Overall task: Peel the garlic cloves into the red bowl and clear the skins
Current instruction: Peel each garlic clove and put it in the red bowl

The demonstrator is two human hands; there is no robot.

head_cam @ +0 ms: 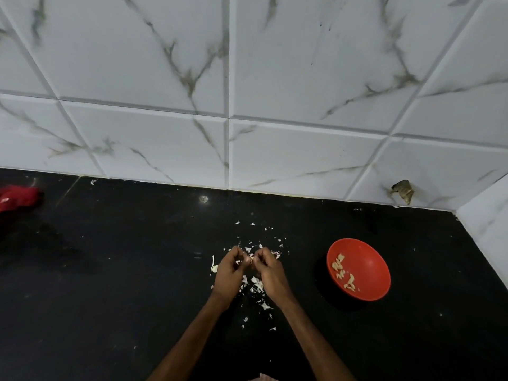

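A single wide-angle camera, worn on the person's head, looks forward and steeply down over a black counter (110, 270). It faces the marble-patterned tiled wall (302, 78), which fills the upper half of the view. Both forearms enter from the bottom edge. The left hand (228, 273) and right hand (270, 270) meet just below centre, at arm's reach from the lens. From there the garlic clove (251, 259) pinched between them is barely resolved. The red bowl (371, 259) lies right of centre, and a red cloth (16, 198) is cut by the left edge.
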